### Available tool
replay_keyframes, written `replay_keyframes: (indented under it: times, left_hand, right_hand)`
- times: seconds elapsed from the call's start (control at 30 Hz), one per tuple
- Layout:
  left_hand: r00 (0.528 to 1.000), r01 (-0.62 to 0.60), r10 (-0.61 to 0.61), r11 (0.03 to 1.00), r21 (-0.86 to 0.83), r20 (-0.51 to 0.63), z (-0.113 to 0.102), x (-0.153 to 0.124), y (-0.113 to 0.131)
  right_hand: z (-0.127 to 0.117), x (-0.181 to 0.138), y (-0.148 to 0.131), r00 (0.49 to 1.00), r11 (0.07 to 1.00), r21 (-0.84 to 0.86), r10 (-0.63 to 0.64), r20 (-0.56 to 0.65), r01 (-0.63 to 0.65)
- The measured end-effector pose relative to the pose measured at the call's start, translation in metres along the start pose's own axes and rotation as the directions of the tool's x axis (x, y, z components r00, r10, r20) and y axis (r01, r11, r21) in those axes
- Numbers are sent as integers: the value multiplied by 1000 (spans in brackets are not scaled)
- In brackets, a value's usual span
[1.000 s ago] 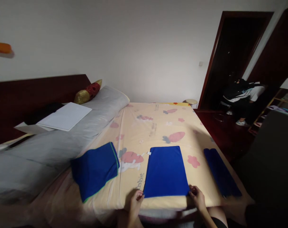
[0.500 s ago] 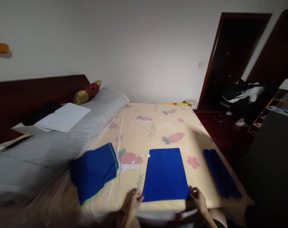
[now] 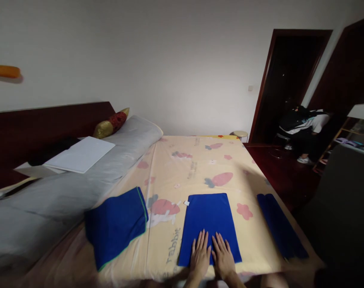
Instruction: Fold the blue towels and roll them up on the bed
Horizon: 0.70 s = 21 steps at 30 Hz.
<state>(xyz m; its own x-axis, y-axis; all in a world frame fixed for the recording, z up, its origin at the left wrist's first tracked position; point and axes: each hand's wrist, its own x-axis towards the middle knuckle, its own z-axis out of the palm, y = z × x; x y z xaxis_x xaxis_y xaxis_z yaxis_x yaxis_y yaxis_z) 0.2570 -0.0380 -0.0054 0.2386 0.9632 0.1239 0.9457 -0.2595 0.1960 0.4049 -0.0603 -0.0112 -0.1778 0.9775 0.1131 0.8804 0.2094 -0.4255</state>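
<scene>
A folded blue cloth point(image 3: 208, 216) lies flat on the cream printed bedsheet point(image 3: 196, 168) near the bed's front edge. My left hand point(image 3: 200, 256) and my right hand point(image 3: 223, 258) rest side by side, palms down and fingers stretched out, on the near part of that cloth. Neither hand grips anything. A darker blue folded garment with green trim point(image 3: 116, 225) lies to the left. A narrow rolled blue piece point(image 3: 280, 230) lies to the right, by the bed's edge.
A grey bolster point(image 3: 80, 180) with a white board point(image 3: 80, 154) on it runs along the dark headboard point(image 3: 34, 136). A red-gold cushion point(image 3: 111, 122) sits at its far end. A person point(image 3: 304, 128) crouches in the dark doorway at right, near a small stool point(image 3: 241, 134).
Both hands let go of the blue cloth's near corners and moved inward onto its surface, now lying flat together. The view tilted slightly down.
</scene>
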Motion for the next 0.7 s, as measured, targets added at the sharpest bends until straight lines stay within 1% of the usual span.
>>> replay_keyframes:
  times: [0.03,0.1,0.17,0.23,0.27,0.33,0.4,0.43,0.5,0.57,0.6,0.63,0.67,0.7]
  left_hand:
    - [999,30,-29,999,30,-16,5,-10,-10]
    - [990,117,-110,990,77,-94,11,-32,-34]
    - [965,206,-184,973,105,-188,12,-51,-56]
    - [942,254,-218,960,117,-256,11,-62,-68]
    - [932,272,-230,955,121,-281,9,-64,-68]
    - [918,294,-243,947,128,-314,6,-58,-60]
    - [933,248,-200,960,130,-300,4,-45,-44]
    - [952,189,-149,974,128,-267,3,-37,-35]
    - [986,40,-22,993,107,-163,3,-22,-16]
    - [995,-80,84,995,65,-52,5,-13,-2]
    - [994,-111,112,993,45,-9,6,-11,2]
    - [994,-110,110,993,33,17,8,-11,4]
    - [997,-76,75,997,32,23,9,-13,3]
    - [1000,-16,16,999,40,10,10,-17,1]
  right_hand:
    - [2,-8,9,1000,999,-27,22,-5,-22]
    - [4,-28,32,994,992,-74,101,-48,-104]
    - [4,-46,54,982,978,-106,168,-91,-177]
    - [4,-59,66,972,968,-126,204,-120,-219]
    - [4,-61,67,965,962,-133,220,-139,-239]
    - [5,-59,60,955,956,-131,238,-178,-263]
    - [4,-47,44,963,970,-102,200,-180,-221]
    - [4,-39,33,975,982,-81,158,-159,-172]
    - [3,-23,13,995,998,-38,41,-94,-45]
    - [4,-10,-2,998,999,-12,-43,-43,43]
    - [6,-6,-6,998,998,-9,-64,-26,64]
    - [7,-4,-7,997,997,-11,-72,-11,72]
    - [9,-5,-6,998,998,-20,-63,-1,63]
    - [10,-8,-2,999,999,-33,-43,2,43]
